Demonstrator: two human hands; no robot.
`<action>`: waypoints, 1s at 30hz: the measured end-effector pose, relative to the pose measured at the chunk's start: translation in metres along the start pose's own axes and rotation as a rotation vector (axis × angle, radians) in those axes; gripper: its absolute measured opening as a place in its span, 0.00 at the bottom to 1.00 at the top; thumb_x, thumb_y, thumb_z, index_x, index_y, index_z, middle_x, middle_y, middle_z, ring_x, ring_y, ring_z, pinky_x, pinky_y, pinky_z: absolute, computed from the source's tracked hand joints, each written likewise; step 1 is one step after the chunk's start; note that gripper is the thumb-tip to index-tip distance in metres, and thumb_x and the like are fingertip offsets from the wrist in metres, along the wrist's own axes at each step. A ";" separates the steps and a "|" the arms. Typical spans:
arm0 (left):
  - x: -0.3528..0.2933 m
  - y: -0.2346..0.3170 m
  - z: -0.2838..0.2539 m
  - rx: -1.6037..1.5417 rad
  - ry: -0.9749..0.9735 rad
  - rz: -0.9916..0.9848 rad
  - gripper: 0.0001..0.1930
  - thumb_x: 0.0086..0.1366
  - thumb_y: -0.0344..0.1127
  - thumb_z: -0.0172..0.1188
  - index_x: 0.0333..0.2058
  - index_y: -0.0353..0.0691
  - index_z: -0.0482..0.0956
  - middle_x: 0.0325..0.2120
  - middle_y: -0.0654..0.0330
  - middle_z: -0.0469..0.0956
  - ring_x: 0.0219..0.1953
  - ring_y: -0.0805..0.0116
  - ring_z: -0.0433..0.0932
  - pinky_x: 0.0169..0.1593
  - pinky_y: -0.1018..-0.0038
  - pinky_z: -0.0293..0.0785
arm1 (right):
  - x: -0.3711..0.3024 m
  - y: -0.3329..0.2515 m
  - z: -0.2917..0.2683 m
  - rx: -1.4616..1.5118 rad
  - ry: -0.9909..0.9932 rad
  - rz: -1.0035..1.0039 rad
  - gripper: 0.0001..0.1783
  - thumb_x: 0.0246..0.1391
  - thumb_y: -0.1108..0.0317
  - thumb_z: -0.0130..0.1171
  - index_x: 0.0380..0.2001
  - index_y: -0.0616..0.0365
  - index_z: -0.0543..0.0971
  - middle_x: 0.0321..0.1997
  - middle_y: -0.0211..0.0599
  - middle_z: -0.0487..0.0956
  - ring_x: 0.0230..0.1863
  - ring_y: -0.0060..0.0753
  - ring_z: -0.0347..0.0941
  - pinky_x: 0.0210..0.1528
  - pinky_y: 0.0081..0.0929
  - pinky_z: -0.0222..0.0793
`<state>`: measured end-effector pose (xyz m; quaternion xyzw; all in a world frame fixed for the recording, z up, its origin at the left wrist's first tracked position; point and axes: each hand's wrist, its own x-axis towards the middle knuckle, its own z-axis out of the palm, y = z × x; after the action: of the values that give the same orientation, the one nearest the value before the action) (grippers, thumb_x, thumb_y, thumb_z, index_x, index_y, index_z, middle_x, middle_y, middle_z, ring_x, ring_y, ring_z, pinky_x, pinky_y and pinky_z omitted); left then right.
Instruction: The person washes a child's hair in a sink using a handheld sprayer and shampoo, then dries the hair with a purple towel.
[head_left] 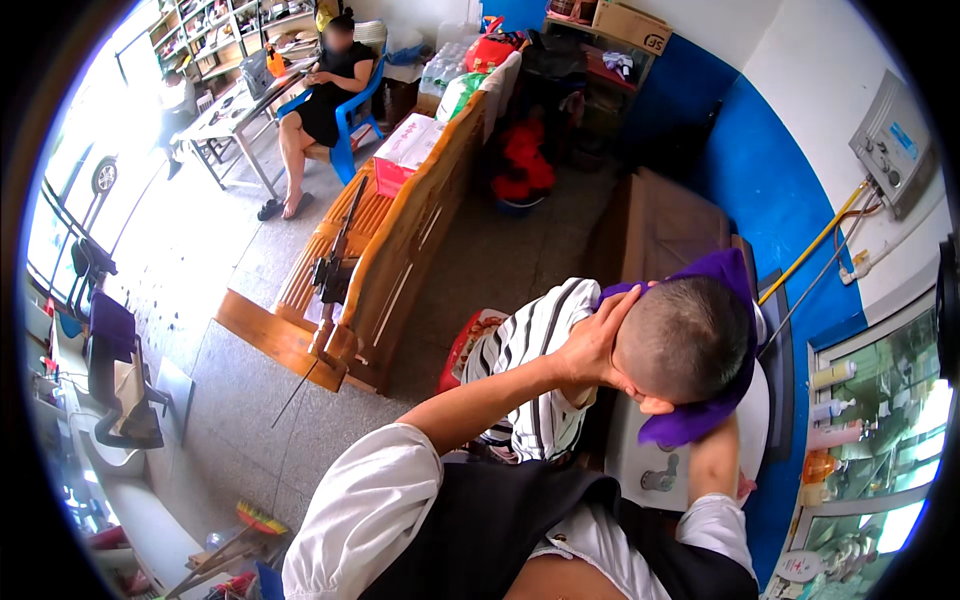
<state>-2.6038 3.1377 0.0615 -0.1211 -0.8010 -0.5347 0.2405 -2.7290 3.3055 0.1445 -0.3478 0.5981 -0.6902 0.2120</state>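
A seated person in a black-and-white striped top [548,400] leans over the white wash basin [640,450], and their short-haired head [685,335] is right in front of me. My left hand [592,350] lies against the near-left side of that head, with its fingers stretched and spread apart. A purple towel [715,425] wraps around the far and right side of the head and hangs below it. My right forearm [714,462] reaches up under the towel. The towel and the head hide my right hand and its fingers.
Left of me stands a wooden slatted bench [395,270] with a pink-and-white box [408,150] on it. Glass shelves with bottles [835,435] line the right wall, below a grey water heater [892,135]. Another person sits in a blue chair [345,130] further back.
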 end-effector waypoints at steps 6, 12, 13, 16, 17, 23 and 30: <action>-0.016 0.003 0.011 0.126 0.188 0.119 0.70 0.23 0.65 0.72 0.64 0.38 0.48 0.56 0.44 0.57 0.58 0.45 0.58 0.59 0.55 0.58 | -0.038 0.036 0.039 0.000 0.219 -0.044 0.24 0.49 0.62 0.54 0.49 0.61 0.74 0.55 0.42 0.72 0.60 0.39 0.63 0.63 0.38 0.52; -0.017 -0.011 0.014 0.142 0.243 0.179 0.68 0.23 0.57 0.76 0.63 0.38 0.48 0.59 0.42 0.55 0.61 0.44 0.56 0.59 0.56 0.56 | -0.054 0.062 0.074 -0.171 0.481 -0.209 0.24 0.48 0.63 0.54 0.49 0.61 0.74 0.55 0.41 0.72 0.60 0.39 0.63 0.63 0.41 0.52; -0.017 -0.016 0.015 0.093 0.238 0.161 0.68 0.24 0.56 0.76 0.64 0.38 0.47 0.60 0.43 0.55 0.62 0.45 0.56 0.60 0.56 0.56 | -0.061 0.066 0.075 -0.205 0.526 -0.227 0.24 0.48 0.63 0.53 0.49 0.61 0.74 0.55 0.41 0.71 0.60 0.39 0.63 0.63 0.41 0.51; -0.007 0.007 0.015 -0.425 0.136 -0.103 0.66 0.28 0.50 0.77 0.64 0.39 0.45 0.62 0.50 0.55 0.63 0.53 0.58 0.59 0.59 0.58 | -0.091 0.085 0.075 -0.308 0.652 -0.213 0.24 0.48 0.63 0.53 0.48 0.61 0.74 0.55 0.41 0.71 0.60 0.40 0.63 0.63 0.43 0.51; 0.000 0.037 0.006 -0.515 0.120 -0.150 0.65 0.29 0.47 0.77 0.65 0.40 0.44 0.62 0.53 0.56 0.62 0.57 0.60 0.57 0.64 0.61 | -0.100 0.088 0.074 -0.331 0.675 -0.205 0.24 0.47 0.63 0.53 0.48 0.61 0.74 0.55 0.41 0.71 0.60 0.40 0.62 0.63 0.43 0.51; -0.003 0.022 0.001 0.189 0.199 -0.051 0.68 0.26 0.48 0.78 0.65 0.40 0.43 0.57 0.54 0.65 0.54 0.56 0.70 0.53 0.67 0.64 | -0.169 0.120 0.075 -0.451 0.717 -0.021 0.24 0.47 0.63 0.52 0.48 0.60 0.74 0.54 0.40 0.71 0.60 0.40 0.62 0.64 0.46 0.50; -0.038 -0.023 -0.037 0.386 0.109 -0.025 0.61 0.37 0.56 0.73 0.63 0.33 0.47 0.60 0.44 0.57 0.63 0.49 0.55 0.63 0.60 0.51 | -0.181 0.124 0.086 -0.749 0.588 -0.063 0.24 0.46 0.63 0.52 0.47 0.60 0.74 0.54 0.40 0.71 0.61 0.41 0.62 0.64 0.49 0.49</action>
<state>-2.5721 3.0974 0.0348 -0.0337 -0.8759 -0.3799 0.2956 -2.5600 3.3516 -0.0132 -0.2080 0.8296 -0.5024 -0.1271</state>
